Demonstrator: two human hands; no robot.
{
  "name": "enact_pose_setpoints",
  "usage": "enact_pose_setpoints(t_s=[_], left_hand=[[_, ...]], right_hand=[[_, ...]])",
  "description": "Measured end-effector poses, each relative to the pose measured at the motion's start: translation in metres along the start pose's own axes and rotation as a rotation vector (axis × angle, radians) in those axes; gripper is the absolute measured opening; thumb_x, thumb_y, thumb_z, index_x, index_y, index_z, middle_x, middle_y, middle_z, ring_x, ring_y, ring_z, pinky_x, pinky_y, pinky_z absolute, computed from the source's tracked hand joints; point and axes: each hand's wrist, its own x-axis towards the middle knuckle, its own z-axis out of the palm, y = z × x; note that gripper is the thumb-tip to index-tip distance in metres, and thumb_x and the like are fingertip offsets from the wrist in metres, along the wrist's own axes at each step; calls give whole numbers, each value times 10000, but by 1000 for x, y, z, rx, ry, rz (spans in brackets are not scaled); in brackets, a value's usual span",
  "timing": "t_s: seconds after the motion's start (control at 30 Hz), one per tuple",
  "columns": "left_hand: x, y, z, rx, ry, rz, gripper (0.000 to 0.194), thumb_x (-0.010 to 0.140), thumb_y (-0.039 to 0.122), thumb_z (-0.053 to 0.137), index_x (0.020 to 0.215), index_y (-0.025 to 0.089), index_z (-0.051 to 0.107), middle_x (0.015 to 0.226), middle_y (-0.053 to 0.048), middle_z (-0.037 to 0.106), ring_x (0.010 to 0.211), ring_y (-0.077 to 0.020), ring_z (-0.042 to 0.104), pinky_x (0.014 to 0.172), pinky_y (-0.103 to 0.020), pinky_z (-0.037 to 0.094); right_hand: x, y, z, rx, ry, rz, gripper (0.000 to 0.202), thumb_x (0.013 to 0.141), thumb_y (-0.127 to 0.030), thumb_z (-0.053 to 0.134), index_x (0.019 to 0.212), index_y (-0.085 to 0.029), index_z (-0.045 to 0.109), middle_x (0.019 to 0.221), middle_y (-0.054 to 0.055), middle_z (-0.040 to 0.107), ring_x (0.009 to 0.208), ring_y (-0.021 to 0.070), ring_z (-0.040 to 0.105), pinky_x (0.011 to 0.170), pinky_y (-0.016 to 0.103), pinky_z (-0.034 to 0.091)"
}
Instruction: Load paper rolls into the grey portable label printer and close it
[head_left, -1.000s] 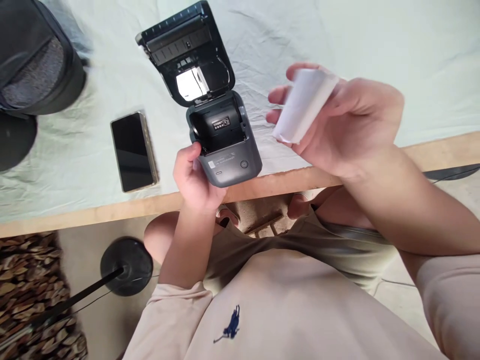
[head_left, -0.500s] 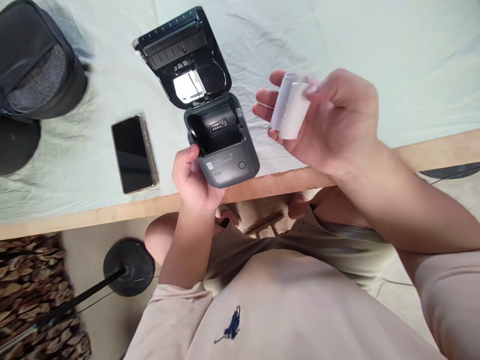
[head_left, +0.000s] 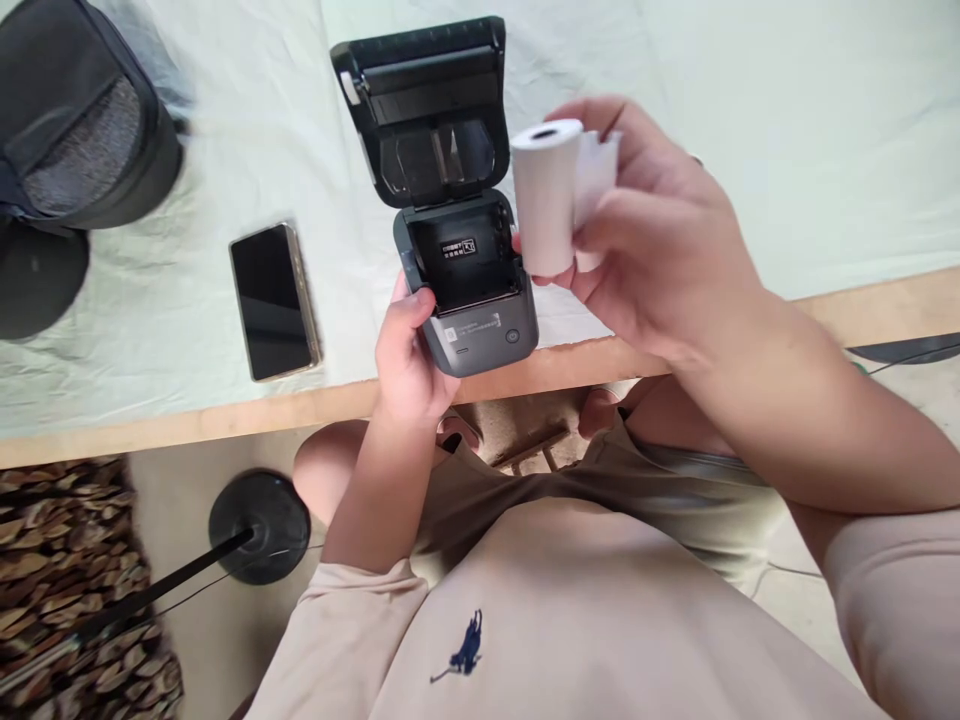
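A small black printer (head_left: pixel 484 335) is held by its lower left side in my left hand (head_left: pixel 411 350), over the table's front edge. Its lid (head_left: pixel 427 100) stands open at the back, and the compartment shows a small printed label inside. My right hand (head_left: pixel 645 220) grips a roll of white paper (head_left: pixel 547 205), just right of the compartment and apart from the lid. The roll stands nearly upright with its dark core hole showing on top. A loose flap of paper (head_left: pixel 596 175) sticks out on its right side, between my fingers.
A phone (head_left: pixel 275 302) lies on the cloth-covered table (head_left: pixel 787 130), left of the printer. At the far left is an open black bag (head_left: pixel 142 170). Below the table's wooden edge (head_left: pixel 187 418) stands a round black base (head_left: pixel 259 525) with a pole.
The printer has turned and shifted slightly right in my left hand. My right hand has brought the paper roll left, closer to the printer, and turned it so its end shows.
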Motion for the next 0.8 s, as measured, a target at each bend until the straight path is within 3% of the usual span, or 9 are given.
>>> enact_pose_setpoints(t_s=[0.1,0.2,0.33,0.47,0.6,0.7,0.8], left_hand=[[-1,0,0,-17,-13,7,190,941,404,699,1012,250,784,1099,-67,844,1454,-348,671,1193,-503,576],[-1,2,-1,-13,-14,-10,167,924,416,719,953,261,775,1103,-63,844,1428,-345,690,1197,-494,579],[-1,3,-1,-19,-2,-31,148,890,421,748,916,281,788,1101,-35,854,1354,-354,724,1190,-509,592],[0,2,-1,5,-8,-20,195,894,448,747,968,276,799,1115,-50,859,1401,-365,707,1182,-505,596],[-1,0,0,117,51,-1,305,882,523,761,1052,271,791,1184,-65,856,1481,-366,669,1182,-470,603],[-2,-1,-2,174,58,10,343,865,559,783,1057,275,775,1188,-68,848,1516,-371,646,1193,-462,599],[-1,-2,-3,181,24,40,338,876,555,808,1044,267,758,1141,-64,832,1529,-360,636,1238,-448,563]], right_hand=[[7,-2,-3,124,-35,272,258,612,-235,760,856,-265,680,828,-40,646,791,144,667,622,255,579],[9,-2,-6,137,-29,316,386,571,-268,827,938,-289,709,892,-36,679,827,162,703,722,282,647],[5,-2,-2,-2,69,190,431,626,-224,792,1035,-321,698,869,-30,654,899,206,733,832,342,682],[-2,-4,0,-218,17,27,508,631,-194,760,1100,-382,707,1053,-15,745,1077,253,757,969,382,701],[-11,-1,-1,-640,-62,-340,433,904,-115,620,1247,-374,671,1386,-44,733,1259,222,726,1122,412,633],[-10,11,-5,-1029,-109,-613,437,924,-92,586,1253,-365,677,1373,-40,783,1262,271,747,1117,479,607],[-3,24,-10,-1269,-126,-705,268,1012,-194,581,1191,-333,725,1299,-22,839,1323,309,755,1119,503,579]])
